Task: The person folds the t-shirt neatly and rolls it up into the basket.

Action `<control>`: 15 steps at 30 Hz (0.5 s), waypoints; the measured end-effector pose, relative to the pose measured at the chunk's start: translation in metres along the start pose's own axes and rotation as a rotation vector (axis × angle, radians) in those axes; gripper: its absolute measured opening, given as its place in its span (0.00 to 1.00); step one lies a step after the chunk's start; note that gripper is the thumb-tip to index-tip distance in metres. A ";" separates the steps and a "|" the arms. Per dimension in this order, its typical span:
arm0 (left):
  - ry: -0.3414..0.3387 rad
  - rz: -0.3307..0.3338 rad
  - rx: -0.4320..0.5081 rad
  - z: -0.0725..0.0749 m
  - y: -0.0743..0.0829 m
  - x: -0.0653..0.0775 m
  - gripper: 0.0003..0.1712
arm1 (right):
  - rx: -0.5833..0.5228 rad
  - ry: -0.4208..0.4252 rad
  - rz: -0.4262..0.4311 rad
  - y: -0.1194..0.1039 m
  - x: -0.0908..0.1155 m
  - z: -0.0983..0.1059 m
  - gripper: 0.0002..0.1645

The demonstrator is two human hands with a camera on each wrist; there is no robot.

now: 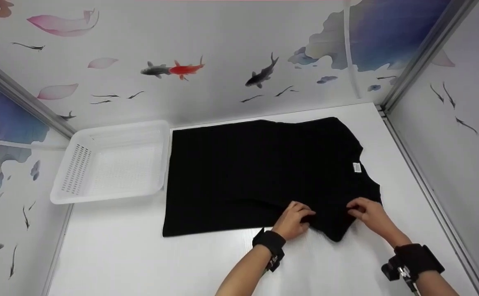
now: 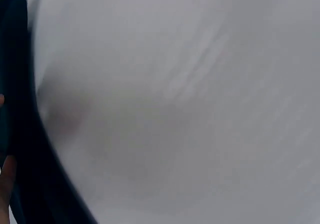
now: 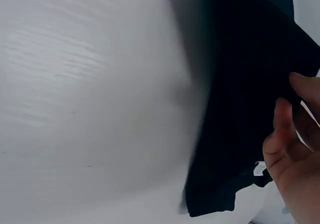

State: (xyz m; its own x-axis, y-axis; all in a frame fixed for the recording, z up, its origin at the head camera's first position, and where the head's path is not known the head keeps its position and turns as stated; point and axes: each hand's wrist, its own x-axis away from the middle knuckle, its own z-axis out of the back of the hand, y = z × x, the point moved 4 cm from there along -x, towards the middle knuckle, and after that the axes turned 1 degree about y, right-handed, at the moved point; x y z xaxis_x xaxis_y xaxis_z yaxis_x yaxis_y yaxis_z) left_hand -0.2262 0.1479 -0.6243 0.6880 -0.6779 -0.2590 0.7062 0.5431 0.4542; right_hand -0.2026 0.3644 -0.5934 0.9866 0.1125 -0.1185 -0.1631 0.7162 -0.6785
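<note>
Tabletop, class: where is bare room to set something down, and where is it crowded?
Bare tabletop lies in front of the white basket and black garment, left of the left forearm. A narrower strip separates the garment from the right wall. Crowded: the garment's near right part, where the left hand and right hand are.

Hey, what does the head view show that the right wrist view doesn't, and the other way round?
Only the head view shows the white basket, the red fish print and the black wrist straps. Only the right wrist view shows a small dark fleck on the tabletop. Both show the black garment, its white label, the right hand and part of the left hand.
</note>
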 end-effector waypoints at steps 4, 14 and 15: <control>-0.018 0.074 0.039 -0.001 0.009 -0.009 0.23 | -0.003 0.056 -0.102 -0.003 -0.014 0.015 0.05; 0.044 0.146 -0.217 -0.003 0.014 -0.013 0.15 | -0.060 0.067 -0.190 -0.003 -0.029 0.028 0.11; 0.072 0.162 -0.221 0.000 0.011 -0.012 0.13 | -0.063 0.076 -0.194 -0.002 -0.029 0.030 0.12</control>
State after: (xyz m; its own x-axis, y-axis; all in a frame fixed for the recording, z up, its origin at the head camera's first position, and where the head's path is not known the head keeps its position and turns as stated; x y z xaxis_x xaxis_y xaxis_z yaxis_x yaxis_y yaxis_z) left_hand -0.2267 0.1624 -0.6156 0.7996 -0.5404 -0.2619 0.5997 0.7417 0.3003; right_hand -0.2309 0.3799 -0.5670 0.9964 -0.0773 -0.0343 0.0269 0.6744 -0.7379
